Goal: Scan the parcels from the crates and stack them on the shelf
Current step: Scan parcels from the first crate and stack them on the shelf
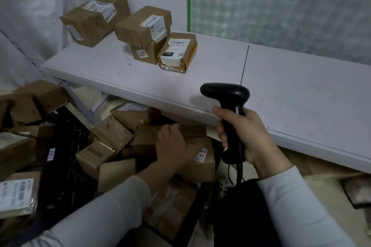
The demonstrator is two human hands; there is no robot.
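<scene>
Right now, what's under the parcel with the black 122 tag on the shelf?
Another flat yellowish parcel, resting on the white shelf. Only its front edge with a label strip shows; the 122 parcel covers its top, so anything printed there is hidden.

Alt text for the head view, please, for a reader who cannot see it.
The person's left hand grips a brown parcel in a heap of parcels below a white shelf, while the right hand holds a black barcode scanner upright. Several labelled parcels sit on its left part, some stacked.
</scene>
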